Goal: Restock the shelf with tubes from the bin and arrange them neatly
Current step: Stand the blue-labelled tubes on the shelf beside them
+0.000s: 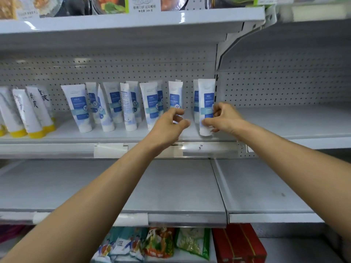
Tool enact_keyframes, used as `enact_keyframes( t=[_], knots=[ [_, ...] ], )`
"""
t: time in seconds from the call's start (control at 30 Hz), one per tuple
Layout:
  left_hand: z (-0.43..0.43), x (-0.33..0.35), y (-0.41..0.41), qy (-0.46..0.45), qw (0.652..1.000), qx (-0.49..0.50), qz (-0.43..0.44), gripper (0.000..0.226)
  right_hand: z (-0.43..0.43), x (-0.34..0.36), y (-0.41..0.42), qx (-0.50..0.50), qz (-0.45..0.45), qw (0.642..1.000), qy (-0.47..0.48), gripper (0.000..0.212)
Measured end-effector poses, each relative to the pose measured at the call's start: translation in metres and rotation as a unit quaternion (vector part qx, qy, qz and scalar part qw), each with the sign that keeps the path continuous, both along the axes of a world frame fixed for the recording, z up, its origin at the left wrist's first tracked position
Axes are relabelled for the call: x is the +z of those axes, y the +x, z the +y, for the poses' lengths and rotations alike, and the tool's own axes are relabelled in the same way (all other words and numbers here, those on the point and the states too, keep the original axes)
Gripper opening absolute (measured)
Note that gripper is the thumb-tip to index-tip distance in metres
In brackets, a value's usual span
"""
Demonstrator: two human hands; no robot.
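The rightmost white plastic tube with a blue label [206, 95] stands cap-down at the right end of the grey metal shelf [117, 135]. Its lower part is hidden by the right hand [223, 118], which pinches it between thumb and fingers. The left hand [169, 124] curls before the neighbouring white tube [175, 93] and covers its cap; I cannot tell if it grips. The label print is blurred apart from a circled 控. Further left stand more blue-labelled tubes [79, 107], then yellow-capped white tubes [30, 112] with black brush characters, cut off at the edge.
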State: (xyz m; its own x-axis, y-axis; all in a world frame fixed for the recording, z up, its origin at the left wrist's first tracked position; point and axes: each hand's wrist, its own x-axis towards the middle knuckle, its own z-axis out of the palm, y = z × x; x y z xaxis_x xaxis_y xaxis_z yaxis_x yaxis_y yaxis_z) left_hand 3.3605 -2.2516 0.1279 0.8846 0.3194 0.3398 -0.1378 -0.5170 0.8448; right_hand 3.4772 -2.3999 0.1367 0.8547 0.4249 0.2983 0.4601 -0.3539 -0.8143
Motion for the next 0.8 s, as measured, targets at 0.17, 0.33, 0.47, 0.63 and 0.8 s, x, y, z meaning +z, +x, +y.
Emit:
enact_keyframes(
  t=[0.17,0.33,0.47,0.63,0.8],
  knots=[
    [0.014,0.003,0.010,0.081,0.996,0.036,0.000,0.036,0.016,-0.011,0.017,-0.013,-0.005,1.000,0.011,0.050],
    [0.021,0.012,0.022,0.133,0.990,0.041,-0.036,0.034,0.025,-0.015,0.027,-0.029,-0.045,0.999,0.003,0.054],
    [0.021,0.019,0.033,0.160,0.983,0.036,-0.077,0.030,0.029,-0.017,0.031,-0.050,-0.071,0.996,-0.008,0.052],
    [0.023,0.028,0.042,0.182,0.979,0.016,-0.090,0.029,0.031,-0.017,0.032,-0.047,-0.062,0.997,-0.006,0.052],
    [0.030,0.042,0.046,0.192,0.976,-0.004,-0.100,0.019,0.023,-0.015,0.032,0.005,-0.047,0.999,0.008,0.053]
  ],
)
